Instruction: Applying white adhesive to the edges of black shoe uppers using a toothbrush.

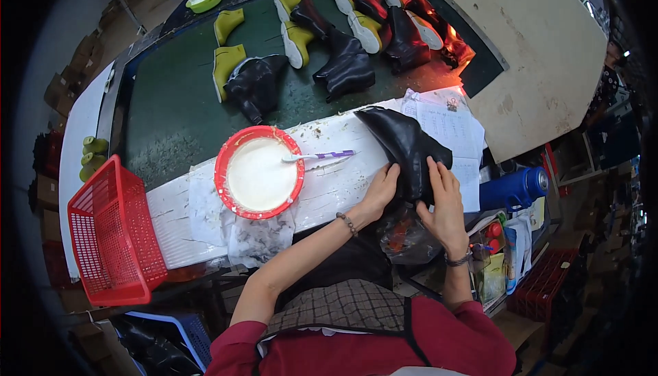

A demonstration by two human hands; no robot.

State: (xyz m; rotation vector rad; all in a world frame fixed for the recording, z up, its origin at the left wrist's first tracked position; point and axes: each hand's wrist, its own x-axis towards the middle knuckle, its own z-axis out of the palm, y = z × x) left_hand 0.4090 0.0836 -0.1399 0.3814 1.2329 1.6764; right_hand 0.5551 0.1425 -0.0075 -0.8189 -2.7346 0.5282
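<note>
I see the black boot upper (404, 146) lying right of centre in the frame, on the edge of the white paper-covered bench (329, 184), its dark leather tilted toward the upper left. My left hand (381, 191) presses against its lower left edge, fingers together and curled onto the leather. My right hand (444, 204) lies on its right side, fingers spread and flat on the material. Both hands touch the boot; neither closes around it.

Just below the hands, a crumpled clear plastic bag (404, 235) hangs off the bench edge. Left of the boot, at centre frame, stands a red bowl (259, 172) filled with white paste, with a purple-handled brush (319, 156) resting across its rim and pointing toward the boot. Printed paper sheets (449, 126) lie just above and right of the boot. A blue cylinder (514, 187) sits at the right. At lower left, a red plastic basket (113, 235) rests on the bench end. In the upper half, black boots (343, 61) and yellow-green boots (226, 61) lie scattered on a dark green belt (178, 122).
</note>
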